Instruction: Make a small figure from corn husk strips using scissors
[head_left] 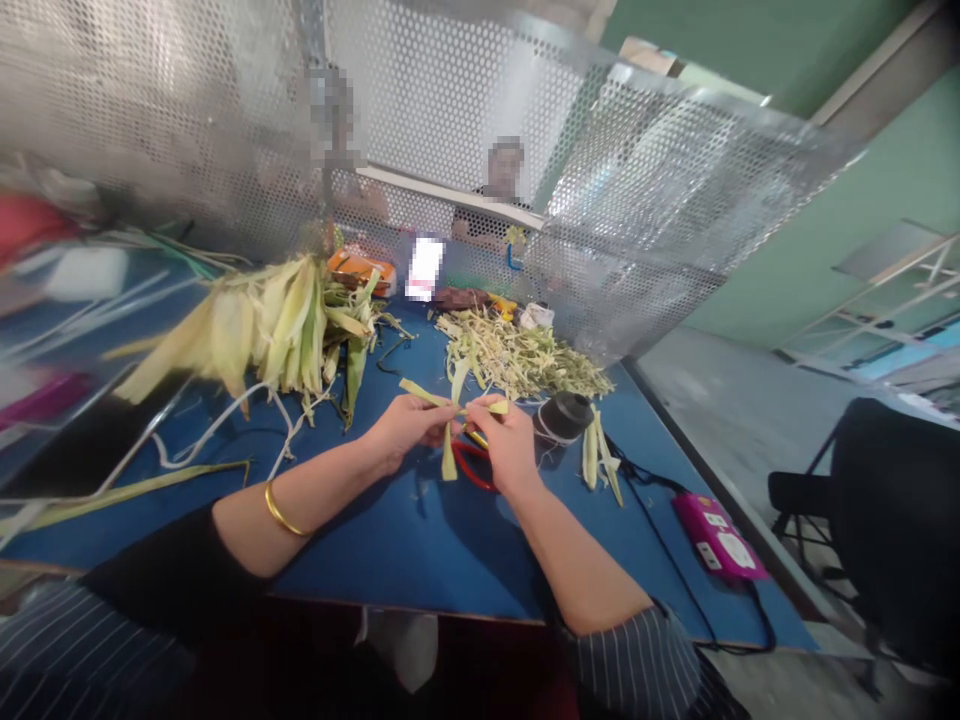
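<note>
Both hands meet above the middle of the blue table, pinching crossed strips of corn husk. My left hand is closed on the strips from the left, a gold bangle on its forearm. From the right, my right hand grips the same husk, one pale end poking out past its fingers. Red-handled scissors lie on the table just beneath, partly hidden by my right hand. To the right stands a spool of dark thread. How the strips join between the fingertips is too small to tell.
A bundle of corn husks lies at left, a heap of pale husk pieces behind my hands. A lit phone stands before the perforated metal screen, with two people beyond. A pink packet and black chair are at right.
</note>
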